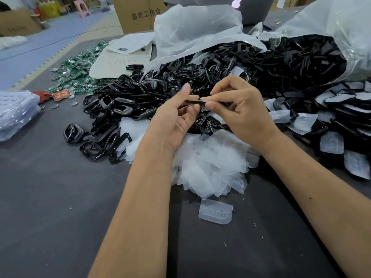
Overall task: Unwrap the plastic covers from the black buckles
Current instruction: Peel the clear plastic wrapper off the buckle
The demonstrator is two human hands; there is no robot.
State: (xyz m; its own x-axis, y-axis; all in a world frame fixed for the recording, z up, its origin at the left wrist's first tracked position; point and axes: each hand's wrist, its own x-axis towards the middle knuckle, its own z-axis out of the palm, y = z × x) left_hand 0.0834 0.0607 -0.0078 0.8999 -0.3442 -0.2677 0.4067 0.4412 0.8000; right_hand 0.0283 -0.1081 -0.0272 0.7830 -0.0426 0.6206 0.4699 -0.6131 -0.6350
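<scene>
**Bare Arms, Nothing Worn**

Both forearms are bare from the fingers (pixel 188 91) back to the frame edge: no sleeves, gloves, rings, or watch. Fingernails are short and unpainted. A small dark mole sits on the right forearm, well behind the fingers.

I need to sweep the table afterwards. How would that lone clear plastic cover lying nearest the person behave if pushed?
The lone cover looks thin and translucent, so probably very light and flexible. Lying flat on the dark table, it would likely slide, not roll.

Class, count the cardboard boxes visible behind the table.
2: one printed box at top centre, one box at far top left. More may sit hidden beyond the bags.
</scene>
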